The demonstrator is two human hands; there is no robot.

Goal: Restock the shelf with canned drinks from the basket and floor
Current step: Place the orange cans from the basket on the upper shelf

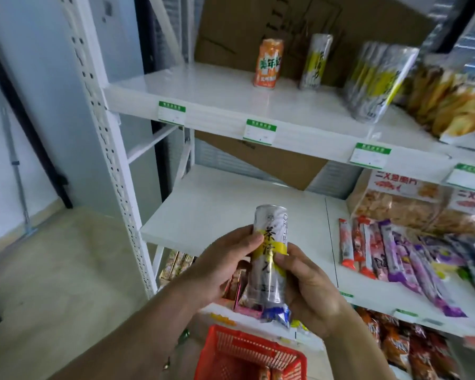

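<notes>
I hold a tall silver can [268, 256] with a yellow band and black characters upright in front of me. My left hand [222, 263] grips its left side and my right hand [307, 283] grips its right side. On the upper shelf [203, 91] stand an orange can [268, 63], one silver and yellow can [315, 61] and a plastic-wrapped pack of the same silver cans [376, 80]. The red basket [247, 355] sits on the floor below my hands, with something orange inside.
The middle shelf [217, 209] has bare white space on its left; snack sticks [395, 248] and bagged snacks [401, 204] lie on its right. Chip bags [450, 105] fill the upper shelf's right end. A perforated white upright [107, 149] stands at left. Cardboard backs the shelves.
</notes>
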